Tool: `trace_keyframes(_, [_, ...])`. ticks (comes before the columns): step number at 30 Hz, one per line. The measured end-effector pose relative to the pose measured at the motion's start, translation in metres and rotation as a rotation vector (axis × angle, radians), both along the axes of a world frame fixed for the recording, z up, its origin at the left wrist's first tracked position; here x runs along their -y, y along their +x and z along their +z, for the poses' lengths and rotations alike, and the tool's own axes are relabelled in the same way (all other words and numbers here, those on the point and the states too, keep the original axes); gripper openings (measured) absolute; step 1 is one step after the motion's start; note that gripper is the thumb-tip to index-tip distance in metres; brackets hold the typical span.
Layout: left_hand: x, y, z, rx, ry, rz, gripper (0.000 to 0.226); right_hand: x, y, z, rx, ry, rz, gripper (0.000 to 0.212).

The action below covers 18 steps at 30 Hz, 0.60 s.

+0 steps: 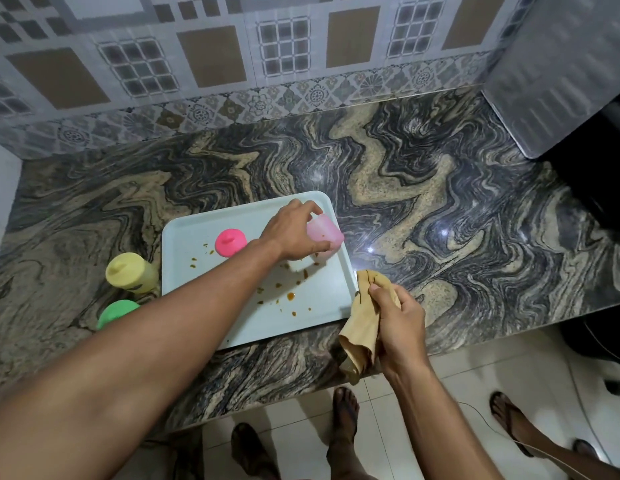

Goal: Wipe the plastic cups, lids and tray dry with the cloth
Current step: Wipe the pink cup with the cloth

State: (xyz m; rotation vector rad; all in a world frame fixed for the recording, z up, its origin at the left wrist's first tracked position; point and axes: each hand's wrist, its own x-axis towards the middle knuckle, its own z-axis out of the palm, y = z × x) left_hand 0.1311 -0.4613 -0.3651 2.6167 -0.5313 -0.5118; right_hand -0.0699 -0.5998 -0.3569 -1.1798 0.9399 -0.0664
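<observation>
A pale blue tray (197, 233) lies on the marble counter, spotted with brown drops. My left hand (291, 230) grips a tilted pale pink plastic cup (326, 233) over the tray's far right corner. A bright pink lid (230, 241) sits on the tray to the left of that hand. My right hand (398, 323) holds a crumpled tan cloth (362, 323) at the tray's near right corner. A yellow cup with its lid (130, 273) and a green lid (116, 312) stand on the counter left of the tray, the green one partly hidden by my left forearm.
The marble counter (440, 202) stretches to a tiled wall behind. A metal appliance (561, 74) stands at the back right, with a dark gap beside it. Below the counter edge is a tiled floor with feet in sandals (345, 417) and a second person's foot (509, 417).
</observation>
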Motion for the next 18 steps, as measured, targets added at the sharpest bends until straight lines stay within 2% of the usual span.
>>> trace_keyframes(6, [0.009, -0.013, 0.0, 0.049, -0.066, 0.109, 0.078, -0.009, 0.002, 0.0, 0.048, -0.379, 0.165, 0.006])
trace_keyframes(9, [0.011, -0.025, 0.006, 0.089, -0.118, 0.165, 0.075, -0.018, 0.009, 0.014, 0.21, -0.573, 0.259, 0.014])
trace_keyframes(12, [0.007, -0.039, 0.015, 0.128, -0.185, 0.121, 0.065, -0.027, 0.022, 0.028, 0.353, -0.646, 0.411, 0.015])
trace_keyframes(13, [0.004, -0.044, 0.019, 0.144, -0.205, 0.108, 0.062, -0.03, 0.028, 0.03, 0.348, -0.692, 0.394, 0.014])
trace_keyframes(16, [-0.008, -0.058, 0.03, 0.21, -0.291, 0.164, 0.065, -0.028, 0.044, 0.028, 0.25, -0.831, 0.137, 0.012])
trace_keyframes(18, [-0.017, -0.06, 0.036, 0.229, -0.32, 0.202, 0.069, -0.023, 0.046, 0.026, 0.252, -0.853, 0.08, 0.012])
